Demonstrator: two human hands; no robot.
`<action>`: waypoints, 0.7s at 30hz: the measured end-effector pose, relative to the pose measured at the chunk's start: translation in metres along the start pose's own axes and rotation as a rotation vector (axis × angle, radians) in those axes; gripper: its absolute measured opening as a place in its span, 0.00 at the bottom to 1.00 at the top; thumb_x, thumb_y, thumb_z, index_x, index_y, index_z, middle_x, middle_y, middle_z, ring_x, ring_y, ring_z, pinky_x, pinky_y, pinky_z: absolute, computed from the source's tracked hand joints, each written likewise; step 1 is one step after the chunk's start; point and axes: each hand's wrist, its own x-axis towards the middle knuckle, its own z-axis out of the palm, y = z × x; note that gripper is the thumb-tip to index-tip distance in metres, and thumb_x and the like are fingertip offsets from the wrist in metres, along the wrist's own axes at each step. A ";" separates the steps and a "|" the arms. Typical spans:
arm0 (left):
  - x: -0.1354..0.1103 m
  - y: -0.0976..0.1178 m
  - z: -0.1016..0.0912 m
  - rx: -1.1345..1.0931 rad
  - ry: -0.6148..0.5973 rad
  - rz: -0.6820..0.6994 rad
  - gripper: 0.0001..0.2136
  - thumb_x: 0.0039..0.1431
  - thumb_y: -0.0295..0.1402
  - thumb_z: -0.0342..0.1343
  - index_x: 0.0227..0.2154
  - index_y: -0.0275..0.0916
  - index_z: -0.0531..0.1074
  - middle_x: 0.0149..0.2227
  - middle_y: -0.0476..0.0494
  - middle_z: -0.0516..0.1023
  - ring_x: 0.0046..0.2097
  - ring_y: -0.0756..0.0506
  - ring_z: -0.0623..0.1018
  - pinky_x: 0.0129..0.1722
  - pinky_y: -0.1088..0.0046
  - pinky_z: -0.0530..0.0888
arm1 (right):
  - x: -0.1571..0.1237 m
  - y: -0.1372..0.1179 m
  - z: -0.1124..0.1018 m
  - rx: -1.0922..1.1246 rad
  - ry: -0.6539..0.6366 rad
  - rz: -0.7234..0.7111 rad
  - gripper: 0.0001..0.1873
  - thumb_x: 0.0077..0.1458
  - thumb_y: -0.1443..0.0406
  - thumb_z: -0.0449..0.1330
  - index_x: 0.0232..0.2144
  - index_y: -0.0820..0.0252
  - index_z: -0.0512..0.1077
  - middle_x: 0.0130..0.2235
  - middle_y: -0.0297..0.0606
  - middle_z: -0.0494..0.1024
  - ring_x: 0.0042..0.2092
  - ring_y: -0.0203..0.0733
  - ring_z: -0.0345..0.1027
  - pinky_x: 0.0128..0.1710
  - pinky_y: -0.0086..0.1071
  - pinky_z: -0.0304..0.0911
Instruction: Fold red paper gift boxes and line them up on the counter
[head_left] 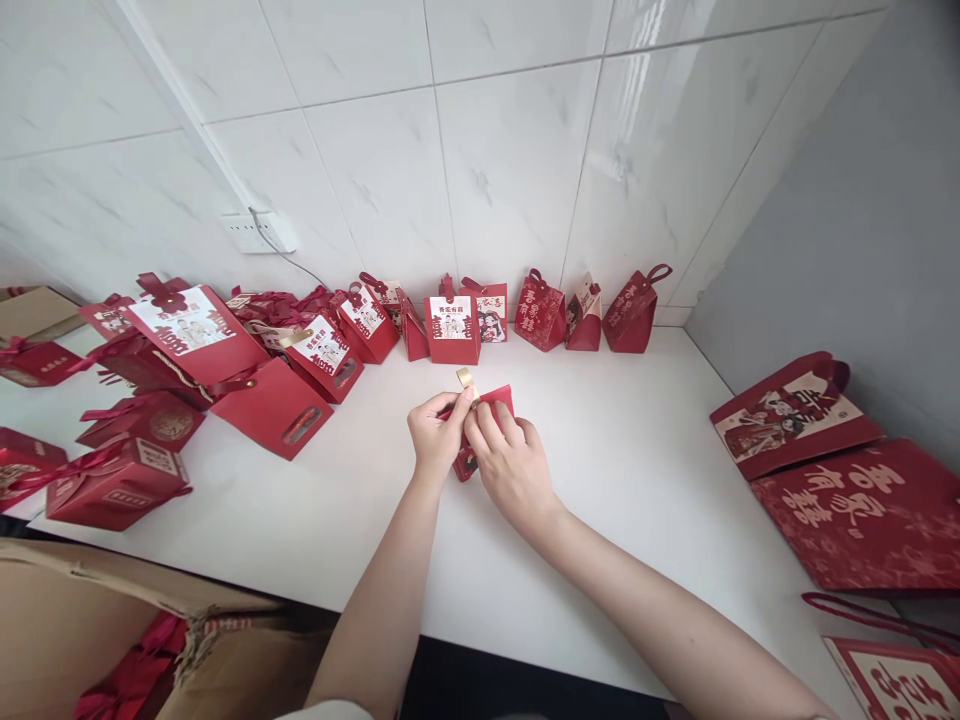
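Observation:
A small red gift box [496, 402] with a gold ribbon tab [466, 379] sits in the middle of the white table [637, 450]. My left hand [436, 432] pinches the box's top edge by the gold tab. My right hand [511, 460] covers the box from the right, fingers closed on its flap. Most of the box is hidden under both hands.
A row of red gift boxes [452, 328] stands along the tiled wall. Larger red boxes [196, 335] pile up at the left. Flat red paper bags [795, 412] lie at the right. An open cardboard carton [112, 630] sits at the near left edge. A wall socket [259, 232] has a cable.

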 end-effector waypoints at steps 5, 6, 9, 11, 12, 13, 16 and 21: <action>0.002 -0.001 0.000 -0.016 -0.007 -0.005 0.15 0.52 0.42 0.61 0.19 0.35 0.74 0.20 0.49 0.71 0.25 0.51 0.68 0.27 0.76 0.65 | 0.000 -0.005 0.000 0.014 0.007 0.035 0.27 0.58 0.76 0.49 0.59 0.62 0.59 0.56 0.50 0.69 0.58 0.54 0.60 0.47 0.47 0.63; 0.002 -0.001 0.000 -0.017 -0.009 -0.008 0.15 0.52 0.42 0.61 0.20 0.35 0.74 0.20 0.49 0.70 0.25 0.51 0.68 0.27 0.76 0.65 | 0.000 -0.005 0.001 0.020 0.009 0.036 0.27 0.58 0.76 0.48 0.59 0.62 0.59 0.56 0.51 0.69 0.58 0.54 0.59 0.47 0.47 0.63; 0.002 -0.001 -0.001 -0.012 -0.013 0.002 0.15 0.53 0.42 0.61 0.19 0.35 0.74 0.20 0.49 0.70 0.25 0.51 0.68 0.26 0.76 0.65 | 0.000 -0.006 0.001 0.018 0.016 0.032 0.27 0.58 0.76 0.48 0.59 0.62 0.59 0.56 0.50 0.69 0.58 0.54 0.60 0.48 0.47 0.63; 0.002 -0.001 -0.001 -0.007 -0.017 0.010 0.16 0.53 0.43 0.61 0.19 0.35 0.73 0.19 0.49 0.69 0.25 0.51 0.68 0.26 0.75 0.65 | 0.000 -0.006 0.001 0.011 0.024 0.033 0.26 0.58 0.76 0.47 0.59 0.63 0.59 0.56 0.51 0.69 0.58 0.54 0.60 0.48 0.47 0.63; 0.002 -0.001 -0.001 -0.005 -0.019 0.011 0.16 0.52 0.43 0.61 0.19 0.35 0.74 0.19 0.49 0.69 0.25 0.51 0.68 0.26 0.75 0.65 | 0.000 -0.007 0.001 0.012 0.029 0.034 0.26 0.58 0.76 0.47 0.59 0.63 0.59 0.56 0.51 0.69 0.58 0.53 0.60 0.48 0.47 0.63; 0.002 -0.001 -0.001 -0.003 -0.020 0.010 0.16 0.52 0.44 0.61 0.19 0.36 0.74 0.19 0.49 0.69 0.25 0.51 0.68 0.26 0.75 0.65 | 0.000 -0.007 0.002 0.015 0.032 0.036 0.26 0.58 0.76 0.47 0.59 0.63 0.59 0.56 0.51 0.69 0.58 0.53 0.60 0.48 0.47 0.63; 0.002 -0.001 -0.001 0.004 -0.014 0.006 0.16 0.52 0.44 0.61 0.19 0.36 0.73 0.19 0.49 0.69 0.24 0.51 0.68 0.26 0.75 0.65 | -0.003 -0.007 0.011 0.040 0.033 0.057 0.22 0.58 0.74 0.49 0.55 0.64 0.63 0.56 0.52 0.69 0.56 0.54 0.61 0.45 0.46 0.64; 0.006 -0.006 -0.001 -0.008 0.030 -0.005 0.15 0.52 0.43 0.61 0.22 0.35 0.75 0.23 0.47 0.75 0.28 0.50 0.72 0.30 0.76 0.68 | -0.014 0.005 0.038 0.194 0.084 0.019 0.13 0.59 0.70 0.52 0.46 0.64 0.67 0.58 0.52 0.66 0.60 0.54 0.57 0.52 0.45 0.61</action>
